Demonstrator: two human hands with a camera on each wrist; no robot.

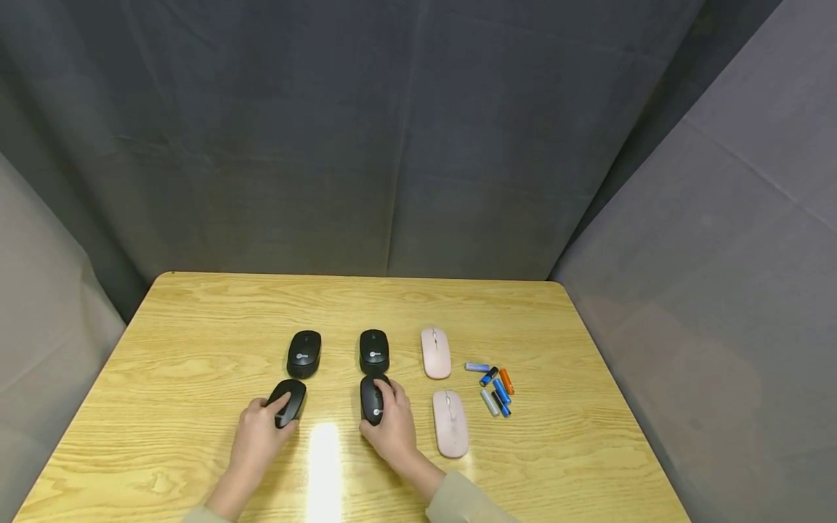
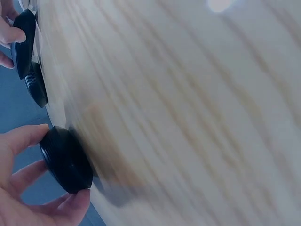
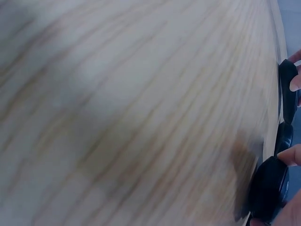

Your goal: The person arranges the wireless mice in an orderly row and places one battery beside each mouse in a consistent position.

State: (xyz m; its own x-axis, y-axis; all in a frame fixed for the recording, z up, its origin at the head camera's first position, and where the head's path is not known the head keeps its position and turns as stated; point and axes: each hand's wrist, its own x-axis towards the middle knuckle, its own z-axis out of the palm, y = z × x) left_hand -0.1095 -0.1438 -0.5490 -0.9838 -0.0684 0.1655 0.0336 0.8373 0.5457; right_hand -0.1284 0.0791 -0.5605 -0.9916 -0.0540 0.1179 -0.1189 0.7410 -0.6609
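My left hand [image 1: 257, 434] grips a black computer mouse [image 1: 291, 404] by its sides, thumb and fingers around it. In the left wrist view that black mouse [image 2: 66, 160] is tilted close over the table, fingertips on its edges. Another black mouse [image 1: 370, 401] is held in my right hand [image 1: 396, 427], its far end right at a black mouse [image 1: 374, 350] behind it. The right wrist view shows my right fingers pinching the black mouse [image 3: 269, 188] at the frame's edge. One more black mouse [image 1: 304, 353] lies just beyond the left hand's mouse.
Two pale pink mice, one farther back [image 1: 436, 353] and one nearer [image 1: 450, 424], lie right of my right hand. Several loose batteries, among them an orange battery [image 1: 506, 381] and a silver battery [image 1: 490, 402], are clustered beyond them. Grey curtains [image 1: 392, 145] surround the wooden table [image 1: 163, 407].
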